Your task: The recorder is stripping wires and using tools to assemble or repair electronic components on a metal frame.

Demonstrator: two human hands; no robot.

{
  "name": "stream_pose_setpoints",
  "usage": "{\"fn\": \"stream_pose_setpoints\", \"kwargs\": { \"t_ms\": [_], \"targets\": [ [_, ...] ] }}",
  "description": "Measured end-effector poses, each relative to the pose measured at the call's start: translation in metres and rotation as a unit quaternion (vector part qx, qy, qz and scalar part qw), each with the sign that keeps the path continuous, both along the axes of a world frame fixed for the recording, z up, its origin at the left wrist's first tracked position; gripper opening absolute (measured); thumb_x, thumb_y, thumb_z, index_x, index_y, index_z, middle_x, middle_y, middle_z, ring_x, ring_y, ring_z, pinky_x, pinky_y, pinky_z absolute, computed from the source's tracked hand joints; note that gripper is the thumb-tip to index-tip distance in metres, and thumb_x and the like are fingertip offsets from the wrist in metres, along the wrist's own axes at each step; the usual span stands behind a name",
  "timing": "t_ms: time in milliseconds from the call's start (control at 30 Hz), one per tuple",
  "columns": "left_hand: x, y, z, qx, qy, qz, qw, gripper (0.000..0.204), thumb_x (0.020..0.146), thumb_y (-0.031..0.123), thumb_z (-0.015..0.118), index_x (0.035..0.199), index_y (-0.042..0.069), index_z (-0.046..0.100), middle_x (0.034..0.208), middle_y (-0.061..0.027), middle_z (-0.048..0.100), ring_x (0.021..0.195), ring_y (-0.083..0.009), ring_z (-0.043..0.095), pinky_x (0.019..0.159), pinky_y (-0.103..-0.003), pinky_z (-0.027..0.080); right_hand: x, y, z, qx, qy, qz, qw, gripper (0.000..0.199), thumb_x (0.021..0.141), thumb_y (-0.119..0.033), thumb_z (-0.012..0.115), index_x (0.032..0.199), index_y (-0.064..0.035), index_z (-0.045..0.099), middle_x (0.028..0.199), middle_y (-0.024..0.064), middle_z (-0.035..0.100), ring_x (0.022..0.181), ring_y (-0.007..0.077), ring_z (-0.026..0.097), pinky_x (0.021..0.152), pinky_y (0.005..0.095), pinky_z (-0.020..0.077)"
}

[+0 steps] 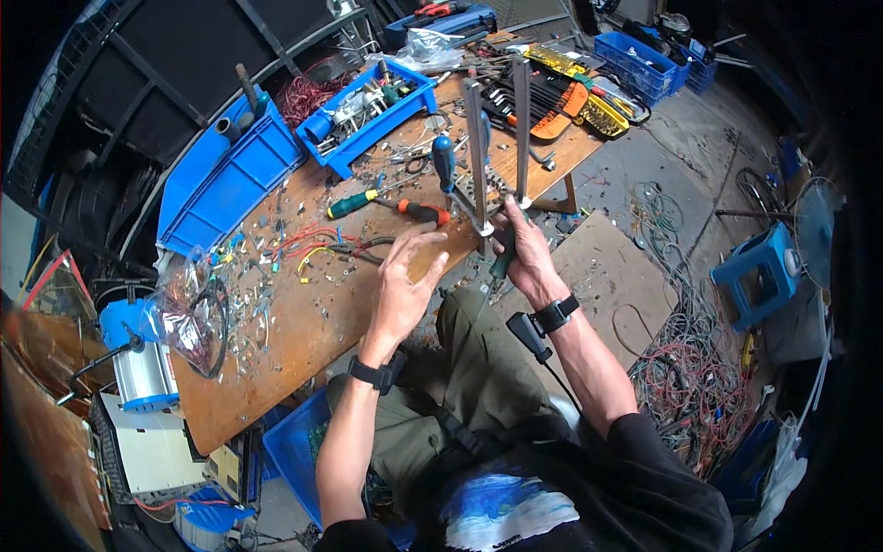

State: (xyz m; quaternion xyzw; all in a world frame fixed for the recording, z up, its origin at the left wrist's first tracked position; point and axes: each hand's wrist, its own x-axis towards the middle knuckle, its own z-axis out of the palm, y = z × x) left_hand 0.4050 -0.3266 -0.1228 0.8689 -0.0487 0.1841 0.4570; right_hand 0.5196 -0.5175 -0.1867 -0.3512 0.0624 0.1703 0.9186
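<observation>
Two hands (405, 281) (529, 253) at cluttered wooden table (299, 348)

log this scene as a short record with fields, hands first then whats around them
left hand: open, fingers spread, nothing seen in it
right hand: around a dark green handle, by the feet of two metal bars
on tabletop: green-yellow screwdriver, red-black screwdriver, scattered small parts
blue bin: at the table's far side, holding mixed parts
floor at right: tangled wires
</observation>
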Motion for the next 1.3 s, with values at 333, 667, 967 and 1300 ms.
{"fn": "stream_pose_setpoints", "kwargs": {
  "t_ms": [333, 667, 967, 1300],
  "targets": [
    [0.025, -0.022, -0.016, -0.083, -0.029, -0.003, 0.996, 0.038, 0.096, 0.011, 0.08, 0.132, 0.001, 0.069, 0.137, -0.0116, 0.067, 0.132, -0.0204, 0.061, 0.116, -0.038, 0.046, -0.007, -0.007, 0.002, -0.05, -0.006, 0.026, 0.998, 0.036, 0.1, -0.044, 0.078, 0.11, -0.0108, 0.07, 0.1, -0.003, 0.073, 0.085, 0.0075, 0.066, 0.059, 0.024, 0.0424],
    [0.049, -0.062, 0.006, -0.045, 0.016, 0.071, 0.996, 0.034, 0.093, 0.013, 0.084, 0.121, -0.005, 0.076, 0.116, -0.0148, 0.079, 0.108, -0.0187, 0.072, 0.1, -0.035, 0.054, -0.004, 0.006, 0.001, -0.095, -0.002, -0.036, 0.995, 0.028, 0.098, -0.037, 0.083, 0.103, -0.0125, 0.069, 0.091, -0.0026, 0.07, 0.078, 0.0078, 0.064, 0.059, 0.0266, 0.0443],
    [0.053, -0.061, -0.006, -0.122, 0.018, 0.053, 0.991, 0.028, 0.095, 0.007, 0.081, 0.121, -0.005, 0.078, 0.112, -0.0093, 0.082, 0.1, -0.0101, 0.071, 0.091, -0.03, 0.057, -0.004, 0.009, 0.001, -0.033, 0.0, -0.037, 0.999, 0.03, 0.098, -0.034, 0.083, 0.105, -0.0089, 0.069, 0.09, -0.0009, 0.068, 0.078, 0.0079, 0.061, 0.057, 0.0248, 0.0443],
    [0.058, -0.07, -0.012, -0.044, -0.068, 0.113, 0.99, 0.046, 0.082, 0.02, 0.093, 0.119, 0.003, 0.071, 0.113, -0.0117, 0.075, 0.102, -0.0253, 0.072, 0.091, -0.039, 0.056, -0.006, 0.01, 0.009, -0.031, 0.004, -0.042, 0.999, 0.024, 0.102, -0.031, 0.078, 0.104, -0.0089, 0.068, 0.089, -0.0015, 0.067, 0.075, 0.0088, 0.059, 0.057, 0.026, 0.0436]
  ]
}}
